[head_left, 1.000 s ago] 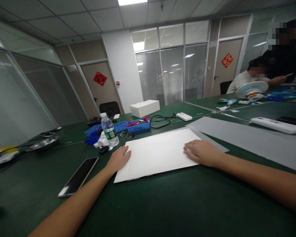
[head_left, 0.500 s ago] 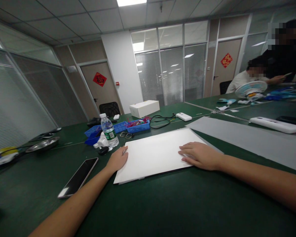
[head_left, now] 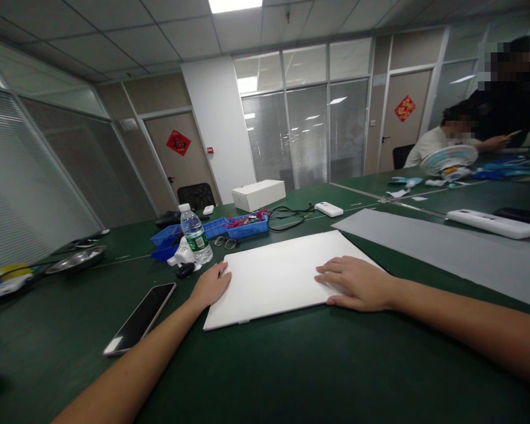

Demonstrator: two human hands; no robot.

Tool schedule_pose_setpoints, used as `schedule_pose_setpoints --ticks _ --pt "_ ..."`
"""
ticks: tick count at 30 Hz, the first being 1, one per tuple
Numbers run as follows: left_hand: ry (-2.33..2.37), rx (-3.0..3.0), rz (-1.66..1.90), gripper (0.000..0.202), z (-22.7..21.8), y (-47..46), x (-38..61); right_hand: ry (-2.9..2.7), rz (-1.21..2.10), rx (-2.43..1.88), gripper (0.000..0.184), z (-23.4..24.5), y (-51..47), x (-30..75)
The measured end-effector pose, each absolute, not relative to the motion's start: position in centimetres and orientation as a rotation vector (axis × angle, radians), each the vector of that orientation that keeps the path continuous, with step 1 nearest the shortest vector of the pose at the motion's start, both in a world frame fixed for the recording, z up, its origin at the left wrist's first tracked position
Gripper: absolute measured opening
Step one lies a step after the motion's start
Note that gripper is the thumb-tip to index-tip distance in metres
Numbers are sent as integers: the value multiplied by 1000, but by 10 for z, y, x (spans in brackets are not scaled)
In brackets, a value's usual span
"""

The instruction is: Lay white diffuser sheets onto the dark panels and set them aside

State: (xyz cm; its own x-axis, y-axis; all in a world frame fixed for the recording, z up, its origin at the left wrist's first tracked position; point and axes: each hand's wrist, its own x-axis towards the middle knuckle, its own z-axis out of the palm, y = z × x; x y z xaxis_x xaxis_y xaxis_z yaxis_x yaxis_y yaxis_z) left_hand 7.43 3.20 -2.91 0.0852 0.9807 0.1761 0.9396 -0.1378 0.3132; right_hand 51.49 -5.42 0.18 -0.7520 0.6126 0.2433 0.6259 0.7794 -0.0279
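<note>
A white rectangular sheet [head_left: 274, 277] lies flat on the green table in front of me, with a thin dark edge showing along its far right side. It looks like paper, perhaps on a board or a stack; what is under it is hidden. My left hand [head_left: 211, 285] rests at the sheet's left edge, fingers extended and touching it. Across the right part of the sheet, my right hand [head_left: 357, 282] lies flat with its fingers spread. A small tab pokes out at the front edge.
Left of the sheet lie a phone [head_left: 141, 318] and a black mouse [head_left: 185, 270]. Behind stand a water bottle [head_left: 195, 234], glasses [head_left: 226, 242], a blue tray [head_left: 247, 226] of wires and a white box [head_left: 259, 195]. A long grey sheet [head_left: 446, 253] lies to the right. Two people are at the far right.
My right hand has slid slightly left and nearer. The layers that stuck out under the white sheet at its right and front edges now sit mostly flush. My left hand has barely moved.
</note>
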Motion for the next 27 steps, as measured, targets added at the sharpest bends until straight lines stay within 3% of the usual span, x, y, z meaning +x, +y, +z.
schedule_pose_setpoints --ticks 12,24,27 --pt "1995 2251 518 58 -28 29 78 -2755 -92 -983 65 1 -54 516" --pt "2007 2245 448 64 -22 24 81 -2685 221 -1134 77 5 -51 518" --pt "2009 2260 444 63 -22 25 81 -2658 178 -1172 71 7 -43 529"
